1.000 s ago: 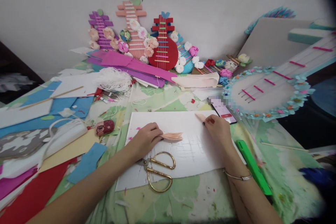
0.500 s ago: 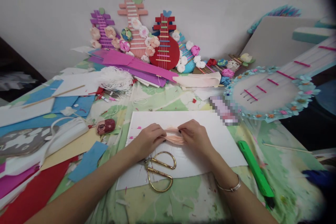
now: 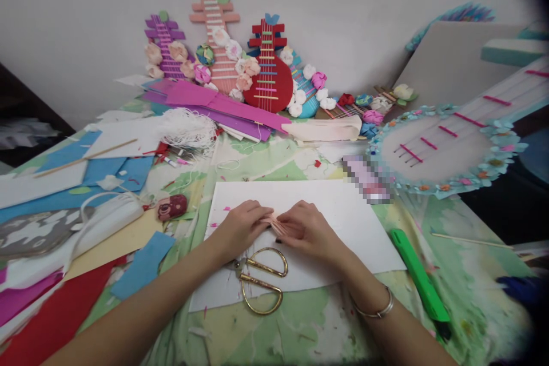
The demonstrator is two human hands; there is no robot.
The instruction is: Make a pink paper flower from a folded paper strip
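Two hands [image 3: 244, 227] [image 3: 307, 227] pinch pleated peach paper [image 3: 278, 229], closer together than before.

Left hand [image 3: 244, 230] and right hand [image 3: 309, 230] pinching pleated peach paper [image 3: 275, 223], white board [image 3: 355, 223] beneath, gold-handled scissors [image 3: 266, 268] near, red toy lute [image 3: 282, 84] beyond.

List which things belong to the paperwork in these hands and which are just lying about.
Belongs:
- pleated peach paper, held between left hand and right hand
- white board under the hands
- probably gold-handled scissors, untouched but close by

Apparently lying about:
- green tool
- white string bundle
- red lute-shaped piece
- blue scrap
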